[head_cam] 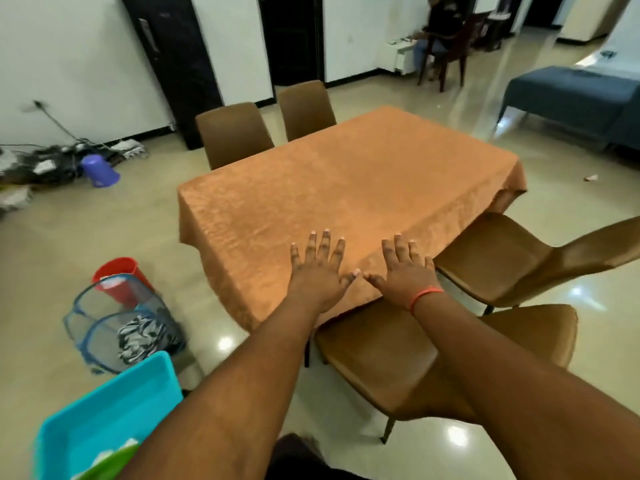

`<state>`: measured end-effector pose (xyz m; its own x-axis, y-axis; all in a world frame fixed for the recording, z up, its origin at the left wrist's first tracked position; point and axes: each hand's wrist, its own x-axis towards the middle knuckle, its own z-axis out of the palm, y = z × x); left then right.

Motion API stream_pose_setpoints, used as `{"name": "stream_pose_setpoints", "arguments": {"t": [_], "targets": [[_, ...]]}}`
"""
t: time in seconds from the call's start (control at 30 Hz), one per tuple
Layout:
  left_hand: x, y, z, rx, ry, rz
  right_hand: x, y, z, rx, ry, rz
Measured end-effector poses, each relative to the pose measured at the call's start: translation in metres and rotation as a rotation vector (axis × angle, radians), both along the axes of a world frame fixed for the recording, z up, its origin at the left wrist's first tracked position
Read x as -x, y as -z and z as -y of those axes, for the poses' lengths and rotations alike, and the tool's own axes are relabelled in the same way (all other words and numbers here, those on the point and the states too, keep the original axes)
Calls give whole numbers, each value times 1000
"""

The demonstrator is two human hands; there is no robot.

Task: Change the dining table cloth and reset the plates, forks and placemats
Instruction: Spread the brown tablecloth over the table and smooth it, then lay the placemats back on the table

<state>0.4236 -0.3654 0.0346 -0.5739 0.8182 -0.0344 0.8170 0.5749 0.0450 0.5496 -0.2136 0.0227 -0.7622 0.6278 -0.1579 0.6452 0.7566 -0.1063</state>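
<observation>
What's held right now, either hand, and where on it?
Nothing is held. The left hand and right hand lie flat, fingers spread, on the orange tablecloth at the table's near corner.

One orange cloth (346,188) covers the table. Four brown chairs (233,133) stand round the table: two at its far left side, two at its near right side. Two hands (317,271) lie flat on the cloth at its near corner. Left of the table on the floor: one red bucket (119,271), one mesh basket (114,320), one turquoise tray (107,417), one purple jug (100,171). Beyond the table: one seated person (440,29), one blue bench (568,95), two dark doors (173,64).
</observation>
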Motion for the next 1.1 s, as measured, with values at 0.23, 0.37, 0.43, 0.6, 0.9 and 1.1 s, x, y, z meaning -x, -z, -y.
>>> {"name": "stream_pose_setpoints", "arguments": {"t": [0.23, 0.37, 0.43, 0.6, 0.9, 1.1], "targets": [[-37, -2, 61, 17, -110, 3, -16, -6, 51, 6, -97, -88], [-55, 14, 86, 13, -129, 42, -35, 2, 74, 26, -116, -72], [-61, 25, 105, -3, -145, 44, -43, 4, 89, 40, -140, -50], [-83, 37, 156, -46, -162, 24, -65, 7, 138, 49, -151, -48], [-114, 57, 261, -19, -320, 139, -81, 41, 238, 114, -225, -45], [-111, 76, 315, 36, -517, 143, -55, 54, 277, 157, -376, -8]]}}
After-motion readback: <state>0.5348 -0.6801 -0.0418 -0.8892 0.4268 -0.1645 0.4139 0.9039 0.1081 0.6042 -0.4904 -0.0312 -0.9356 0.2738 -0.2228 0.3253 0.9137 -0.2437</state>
